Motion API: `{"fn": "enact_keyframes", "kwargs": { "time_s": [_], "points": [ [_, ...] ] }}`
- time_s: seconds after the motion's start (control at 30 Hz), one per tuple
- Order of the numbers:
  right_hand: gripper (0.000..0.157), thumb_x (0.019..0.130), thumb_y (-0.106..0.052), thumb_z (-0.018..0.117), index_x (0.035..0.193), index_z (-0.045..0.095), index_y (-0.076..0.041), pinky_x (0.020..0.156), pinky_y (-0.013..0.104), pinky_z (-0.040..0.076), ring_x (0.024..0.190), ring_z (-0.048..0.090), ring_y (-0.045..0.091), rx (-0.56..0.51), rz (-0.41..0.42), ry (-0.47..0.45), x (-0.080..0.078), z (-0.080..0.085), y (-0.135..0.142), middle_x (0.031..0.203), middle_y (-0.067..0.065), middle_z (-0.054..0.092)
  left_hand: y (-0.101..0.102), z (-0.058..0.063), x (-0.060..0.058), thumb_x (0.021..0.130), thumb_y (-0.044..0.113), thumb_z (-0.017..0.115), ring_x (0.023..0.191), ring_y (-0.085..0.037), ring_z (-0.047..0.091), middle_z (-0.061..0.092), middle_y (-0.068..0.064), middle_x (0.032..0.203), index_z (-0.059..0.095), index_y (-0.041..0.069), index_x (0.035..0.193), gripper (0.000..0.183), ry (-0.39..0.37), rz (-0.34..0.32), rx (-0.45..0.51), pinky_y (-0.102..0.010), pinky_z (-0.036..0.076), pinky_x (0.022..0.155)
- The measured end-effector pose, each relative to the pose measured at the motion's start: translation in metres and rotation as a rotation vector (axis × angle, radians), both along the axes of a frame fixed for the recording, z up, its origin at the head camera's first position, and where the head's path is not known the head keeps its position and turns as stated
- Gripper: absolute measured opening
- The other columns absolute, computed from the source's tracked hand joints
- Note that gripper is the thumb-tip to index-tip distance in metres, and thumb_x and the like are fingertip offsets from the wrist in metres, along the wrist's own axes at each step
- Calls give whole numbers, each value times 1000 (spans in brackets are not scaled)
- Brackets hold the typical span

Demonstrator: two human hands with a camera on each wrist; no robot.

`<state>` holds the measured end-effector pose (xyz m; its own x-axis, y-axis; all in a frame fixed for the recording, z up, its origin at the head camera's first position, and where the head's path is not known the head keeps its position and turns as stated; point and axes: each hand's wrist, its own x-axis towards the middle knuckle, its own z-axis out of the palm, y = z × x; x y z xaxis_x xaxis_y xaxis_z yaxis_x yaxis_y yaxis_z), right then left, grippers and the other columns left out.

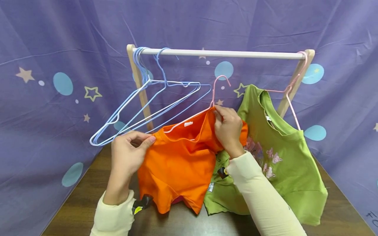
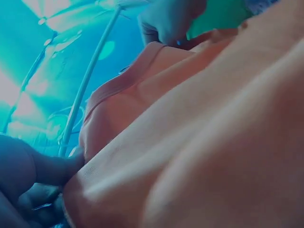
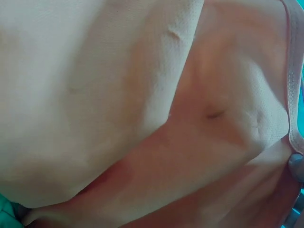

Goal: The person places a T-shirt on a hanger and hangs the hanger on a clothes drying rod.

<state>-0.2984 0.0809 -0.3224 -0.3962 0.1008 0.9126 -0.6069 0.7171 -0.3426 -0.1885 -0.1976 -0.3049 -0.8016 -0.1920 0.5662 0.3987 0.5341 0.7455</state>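
Curtain (image 1: 189,19): purple creased cloth with stars and teal ovals, backing the whole scene.
Table (image 1: 82,196): dark brown wood grain, left and right edges fanning out toward the near side.
Rack (image 1: 218,53): pale wood posts, straight white bar, up by the table's far end.
Green shirt (image 1: 289,147): soft folds, pale flowers, on a second pink hanger (image 1: 297,76) at the bar's right end, draping near the table's right edge.
Orange shirt (image 1: 180,160): fine knit, held up midway between those side edges, overlapping the green one.
Blue and white hangers (image 1: 166,84): skinny triangles bunched at the bar's left.
Pink hanger (image 1: 213,93): slim arm inside the orange neckline, hook free below the bar with room around it.
Right hand (image 1: 228,126): clamped on orange cloth beside the hook's base; can't tell if it's got the hanger too.
Left hand (image 1: 128,152): thumb and fingers pinching the orange shirt's left shoulder.
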Motion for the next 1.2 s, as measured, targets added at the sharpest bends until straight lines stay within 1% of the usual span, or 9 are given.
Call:
{"fn": "enact_keyframes", "kwargs": {
  "time_s": [0.07, 0.17, 0.33, 0.47, 0.57, 0.73, 0.87, 1.03, 1.2],
  "points": [
    [18, 93, -4, 68, 106, 79, -3, 80, 45, 55, 88, 70, 33, 8, -2, -2, 0, -1, 0, 99, 11, 77, 4, -1, 0, 83, 10, 86, 60, -10, 60, 72, -4, 72, 82, 8, 80, 5, 105, 101, -66, -19, 43, 59],
    [17, 92, -4, 68, 105, 80, -4, 80, 45, 55, 87, 70, 33, 9, -10, -1, 0, -1, 0, 98, 11, 77, 10, -4, -1, 83, 9, 86, 61, -21, 58, 69, -6, 71, 82, 6, 80, 6, 284, 220, -185, -30, 42, 61],
    [16, 90, -5, 71, 103, 81, -6, 74, 46, 55, 81, 69, 33, 1, -24, 17, 3, 0, -3, 92, 10, 77, 19, -11, -9, 94, 4, 70, 63, -37, 49, 58, -15, 68, 75, -4, 79, 18, 567, 392, -375, -45, 40, 58],
    [15, 90, -6, 71, 102, 81, -7, 70, 47, 54, 79, 68, 33, -9, -43, 14, 5, 2, -5, 89, 10, 76, 24, -17, -17, 98, 0, 62, 60, -38, 42, 53, -17, 69, 71, -7, 82, 20, 732, 488, -453, -45, 36, 53],
    [16, 90, -7, 70, 102, 81, -8, 70, 47, 53, 79, 68, 33, -12, -66, -5, 6, 3, -6, 89, 9, 76, 26, -20, -23, 97, -4, 61, 58, -38, 40, 53, -17, 70, 72, -7, 85, 16, 814, 514, -457, -45, 35, 51],
    [17, 91, -7, 69, 102, 81, -9, 69, 48, 53, 79, 68, 33, -12, -94, -27, 9, 5, -9, 89, 8, 76, 27, -24, -31, 94, -7, 63, 56, -38, 39, 54, -17, 70, 73, -6, 86, 13, 876, 526, -450, -47, 33, 50],
    [17, 91, -8, 68, 101, 81, -10, 67, 48, 53, 79, 67, 33, 8, -106, -24, 11, 5, -12, 88, 8, 76, 27, -26, -33, 93, -8, 64, 57, -37, 39, 55, -17, 70, 74, -6, 86, 12, 877, 488, -477, -45, 33, 50],
    [17, 91, -9, 67, 102, 81, -10, 66, 49, 54, 80, 67, 32, 29, -110, -8, 15, 5, -20, 89, 7, 76, 32, -31, -35, 89, -10, 66, 60, -37, 41, 54, -16, 72, 75, -7, 91, 9, 833, 403, -525, -42, 35, 51],
    [18, 92, -8, 67, 102, 81, -11, 67, 48, 54, 80, 67, 31, 10, -97, -2, 14, 4, -20, 91, 7, 76, 29, -28, -32, 92, 1, 71, 65, -38, 46, 56, -17, 76, 75, -5, 89, 8, 745, 378, -538, -45, 38, 57]
  ]
}}
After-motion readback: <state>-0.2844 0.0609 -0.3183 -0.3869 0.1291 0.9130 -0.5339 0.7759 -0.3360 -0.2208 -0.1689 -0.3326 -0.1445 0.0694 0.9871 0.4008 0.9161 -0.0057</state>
